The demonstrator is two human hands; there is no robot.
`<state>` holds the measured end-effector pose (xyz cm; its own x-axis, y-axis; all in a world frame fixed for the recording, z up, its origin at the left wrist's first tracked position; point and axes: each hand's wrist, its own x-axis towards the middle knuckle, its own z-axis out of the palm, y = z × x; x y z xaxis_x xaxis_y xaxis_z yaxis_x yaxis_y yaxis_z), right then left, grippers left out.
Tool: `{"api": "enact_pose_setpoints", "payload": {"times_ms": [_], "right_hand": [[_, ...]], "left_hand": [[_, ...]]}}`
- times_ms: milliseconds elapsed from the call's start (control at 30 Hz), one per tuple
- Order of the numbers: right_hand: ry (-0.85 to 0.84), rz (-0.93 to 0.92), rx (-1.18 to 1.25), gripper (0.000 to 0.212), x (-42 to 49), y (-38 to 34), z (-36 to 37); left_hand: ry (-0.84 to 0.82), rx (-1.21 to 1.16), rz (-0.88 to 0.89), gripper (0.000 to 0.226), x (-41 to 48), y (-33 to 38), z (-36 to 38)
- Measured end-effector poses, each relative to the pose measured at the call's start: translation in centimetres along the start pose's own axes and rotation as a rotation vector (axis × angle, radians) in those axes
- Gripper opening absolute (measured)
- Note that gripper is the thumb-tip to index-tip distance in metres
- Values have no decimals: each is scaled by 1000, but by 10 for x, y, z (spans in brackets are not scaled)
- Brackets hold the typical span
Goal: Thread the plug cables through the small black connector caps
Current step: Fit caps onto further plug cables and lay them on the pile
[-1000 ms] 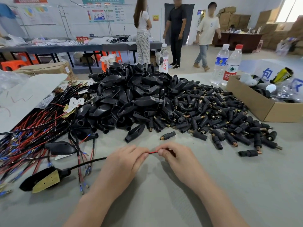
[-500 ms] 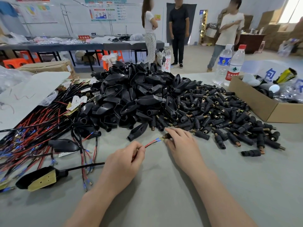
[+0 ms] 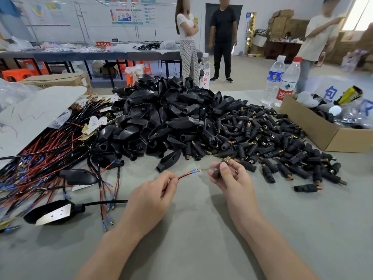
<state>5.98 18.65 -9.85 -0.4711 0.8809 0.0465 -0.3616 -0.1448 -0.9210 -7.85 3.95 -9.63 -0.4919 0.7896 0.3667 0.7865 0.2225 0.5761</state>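
1. The grey surface carries a heap of small black connector caps with brass threaded ends, just beyond both hands
2. The left hand pinches a thin red-and-black plug cable near its blue-sleeved tips, which jut free
3. The right hand grips one cap between thumb and fingers, apart from the tips
4. Best to turn the cap's bore toward the tips, keep both wires together, and feed them in straight
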Motion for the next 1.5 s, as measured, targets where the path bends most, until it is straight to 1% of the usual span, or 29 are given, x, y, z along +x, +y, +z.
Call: {"api": "enact_pose_setpoints", "payload": {"times_ms": [100, 133, 200, 233, 333, 433, 567, 633, 767, 900, 1200, 1500], "right_hand": [[-74, 126, 243, 15, 0, -5, -3], [-99, 176, 299, 17, 1, -8, -2], [-135, 268, 377, 32, 4, -13, 3], [-143, 307, 417, 35, 6, -14, 6], [-151, 390, 539, 20, 9, -15, 11], [-151, 425, 600, 17, 8, -15, 12], [-144, 449, 653, 29, 6, -15, 12], [-136, 459, 670, 31, 5, -15, 12], [-130, 440, 668, 15, 6, -16, 10], [-137, 390, 599, 16, 7, -16, 8], [-229, 444, 640, 14, 3, -18, 9], [-266, 449, 647, 15, 3, -18, 10]], "left_hand": [[37, -22, 10, 18, 1, 3, 1], [48, -27, 11, 18, 2, 4, 1], [63, -36, 4, 18, 2, 5, 3], [67, -42, -3, 18, 2, 5, 4], [68, -62, -9, 20, 2, 6, 6], [86, -65, 5, 20, 1, 7, 6], [107, -78, 31, 16, -1, 11, 7], [117, -82, 36, 14, -2, 12, 8], [144, -91, 45, 11, -4, 13, 9], [159, -84, 65, 8, -4, 16, 8], [149, -97, 97, 6, -5, 19, 6], [148, -85, 90, 7, -4, 19, 7]]}}
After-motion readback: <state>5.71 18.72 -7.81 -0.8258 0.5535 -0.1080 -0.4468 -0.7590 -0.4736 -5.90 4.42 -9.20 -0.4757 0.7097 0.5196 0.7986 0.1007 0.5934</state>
